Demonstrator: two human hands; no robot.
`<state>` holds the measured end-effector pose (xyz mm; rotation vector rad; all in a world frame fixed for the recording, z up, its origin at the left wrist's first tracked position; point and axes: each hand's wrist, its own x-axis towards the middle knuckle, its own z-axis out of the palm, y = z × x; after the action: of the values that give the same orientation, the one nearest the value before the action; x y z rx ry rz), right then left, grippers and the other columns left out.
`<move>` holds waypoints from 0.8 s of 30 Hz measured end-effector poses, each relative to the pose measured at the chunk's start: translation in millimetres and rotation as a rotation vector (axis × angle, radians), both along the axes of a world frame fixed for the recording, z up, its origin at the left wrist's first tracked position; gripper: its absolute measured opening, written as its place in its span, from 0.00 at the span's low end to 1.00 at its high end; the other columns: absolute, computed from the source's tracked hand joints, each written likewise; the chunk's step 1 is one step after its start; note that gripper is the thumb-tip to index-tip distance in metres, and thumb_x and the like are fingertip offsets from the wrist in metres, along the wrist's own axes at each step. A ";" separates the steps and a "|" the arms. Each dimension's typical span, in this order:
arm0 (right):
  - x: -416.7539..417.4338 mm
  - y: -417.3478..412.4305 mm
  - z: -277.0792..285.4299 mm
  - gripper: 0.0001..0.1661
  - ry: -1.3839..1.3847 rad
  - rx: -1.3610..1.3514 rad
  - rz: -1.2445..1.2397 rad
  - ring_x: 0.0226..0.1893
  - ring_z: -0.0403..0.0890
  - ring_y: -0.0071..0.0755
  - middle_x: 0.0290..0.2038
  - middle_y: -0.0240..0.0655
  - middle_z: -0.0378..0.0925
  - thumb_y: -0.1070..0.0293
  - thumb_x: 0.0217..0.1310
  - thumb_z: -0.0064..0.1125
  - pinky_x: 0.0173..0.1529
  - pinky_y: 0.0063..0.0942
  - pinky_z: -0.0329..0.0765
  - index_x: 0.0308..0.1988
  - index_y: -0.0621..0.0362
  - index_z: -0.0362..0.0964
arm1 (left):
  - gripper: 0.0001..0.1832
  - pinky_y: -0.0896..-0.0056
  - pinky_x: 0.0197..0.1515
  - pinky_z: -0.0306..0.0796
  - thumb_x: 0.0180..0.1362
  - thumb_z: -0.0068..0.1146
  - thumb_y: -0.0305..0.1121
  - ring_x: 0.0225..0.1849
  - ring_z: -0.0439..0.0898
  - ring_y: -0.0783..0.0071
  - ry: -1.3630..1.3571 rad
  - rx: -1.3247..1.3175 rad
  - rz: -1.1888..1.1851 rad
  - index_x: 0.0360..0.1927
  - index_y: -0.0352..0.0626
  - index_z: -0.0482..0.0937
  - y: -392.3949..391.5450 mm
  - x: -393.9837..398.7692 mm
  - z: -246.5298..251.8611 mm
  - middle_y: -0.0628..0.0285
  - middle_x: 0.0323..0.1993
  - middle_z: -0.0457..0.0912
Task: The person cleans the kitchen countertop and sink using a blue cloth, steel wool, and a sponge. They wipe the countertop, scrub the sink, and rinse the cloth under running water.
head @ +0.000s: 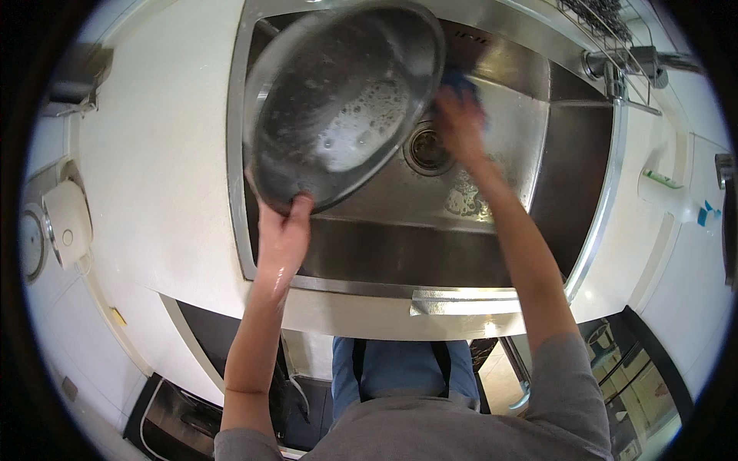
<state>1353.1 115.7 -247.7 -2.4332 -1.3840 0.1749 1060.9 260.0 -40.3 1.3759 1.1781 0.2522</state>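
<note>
My left hand grips the near rim of a large metal basin, thumb on the inside. The basin is tilted over the left part of a stainless steel sink, and soapy water with bubbles pools in it. To the right of the basin, my right hand is blurred and holds a blue cloth or sponge; which of the two I cannot tell. The drain lies just left of and below that hand. Suds spread on the sink floor beside my right forearm.
A faucet and a wire rack stand at the back right. A white bottle is on the right counter. A white appliance sits at the far left. Silver tape runs along the sink's front edge.
</note>
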 end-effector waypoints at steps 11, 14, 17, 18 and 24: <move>-126.9 -17.9 16.8 0.12 0.390 0.165 0.959 0.64 0.70 0.44 0.58 0.27 0.76 0.69 0.57 0.59 0.66 0.52 0.68 0.43 0.48 0.79 | 0.20 0.73 0.62 0.62 0.67 0.51 0.24 0.57 0.72 0.73 -0.004 0.075 0.066 0.62 0.35 0.70 12.7 -5.0 5.6 0.61 0.55 0.76; -47.8 -63.3 35.4 0.16 0.331 -0.242 0.650 0.59 0.74 0.47 0.53 0.34 0.79 0.75 0.52 0.58 0.65 0.39 0.71 0.42 0.49 0.79 | 0.29 0.74 0.63 0.60 0.65 0.48 0.20 0.60 0.69 0.72 -0.090 0.101 0.011 0.70 0.39 0.58 6.9 -7.7 -9.5 0.59 0.60 0.71; 45.5 -77.5 70.4 0.23 0.286 -0.036 0.330 0.57 0.75 0.53 0.54 0.41 0.79 0.79 0.50 0.53 0.65 0.43 0.71 0.47 0.49 0.80 | 0.42 0.73 0.66 0.57 0.63 0.43 0.15 0.64 0.65 0.70 -0.104 0.010 -0.078 0.77 0.45 0.39 -3.7 6.7 -4.5 0.56 0.66 0.63; 72.8 -82.7 75.8 0.26 0.261 0.061 0.215 0.58 0.74 0.54 0.55 0.42 0.78 0.80 0.50 0.52 0.66 0.44 0.70 0.49 0.49 0.80 | 0.42 0.72 0.67 0.56 0.62 0.43 0.15 0.64 0.65 0.69 -0.116 -0.002 -0.087 0.77 0.45 0.39 -8.7 9.0 -9.4 0.56 0.65 0.64; 41.2 -181.1 30.4 0.40 -0.030 -0.495 0.083 0.65 0.67 0.53 0.69 0.40 0.63 0.79 0.57 0.53 0.68 0.44 0.68 0.69 0.45 0.62 | 0.42 0.70 0.68 0.56 0.59 0.43 0.13 0.68 0.60 0.69 -0.105 -0.019 -0.177 0.76 0.41 0.43 -29.2 22.9 -24.9 0.56 0.68 0.58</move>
<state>1394.3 -65.4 -217.3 -2.7729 -1.6094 0.5626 1083.8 230.7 -65.2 1.4238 0.9633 0.1840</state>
